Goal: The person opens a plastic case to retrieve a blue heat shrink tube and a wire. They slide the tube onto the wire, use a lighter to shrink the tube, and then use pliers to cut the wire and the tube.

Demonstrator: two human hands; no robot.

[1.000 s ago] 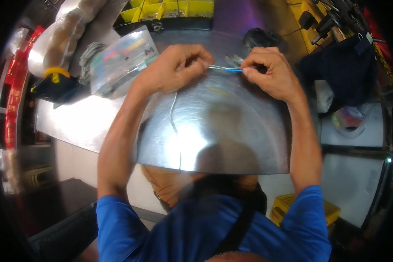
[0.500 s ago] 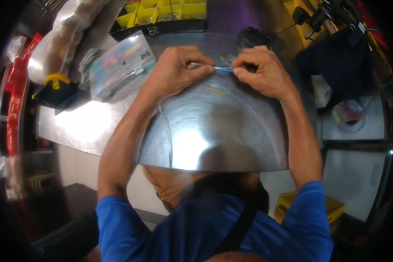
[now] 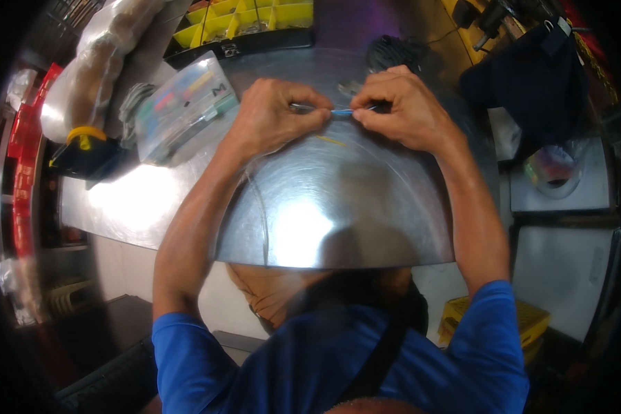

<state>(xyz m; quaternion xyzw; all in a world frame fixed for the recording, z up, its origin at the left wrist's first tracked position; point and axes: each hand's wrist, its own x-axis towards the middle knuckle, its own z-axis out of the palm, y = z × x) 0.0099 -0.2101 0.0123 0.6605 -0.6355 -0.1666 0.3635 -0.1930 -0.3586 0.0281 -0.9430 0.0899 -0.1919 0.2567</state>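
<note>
Between my hands a thin blue wire [image 3: 341, 112] is stretched above the metal table. My left hand [image 3: 276, 114] pinches its left end between thumb and forefinger. My right hand [image 3: 401, 107] pinches the other end the same way; a dark tip shows inside its curled fingers, too small to make out. Just below the wire, a short thin yellow piece [image 3: 332, 141] lies on the table. A thin grey cable [image 3: 264, 214] runs beside my left forearm down to the table's near edge.
A clear plastic case [image 3: 186, 107] of coloured parts lies left of my left hand. Behind it stands a black organizer with yellow compartments [image 3: 283, 17]. A dark bundle [image 3: 393, 54] sits beyond my right hand. Dark cloth [image 3: 528, 90] hangs at right; a yellow crate [image 3: 531, 321] is below.
My hands have come slightly closer together, so less of the blue wire shows between them. The whole view has shifted a little. Both pinches hold.
</note>
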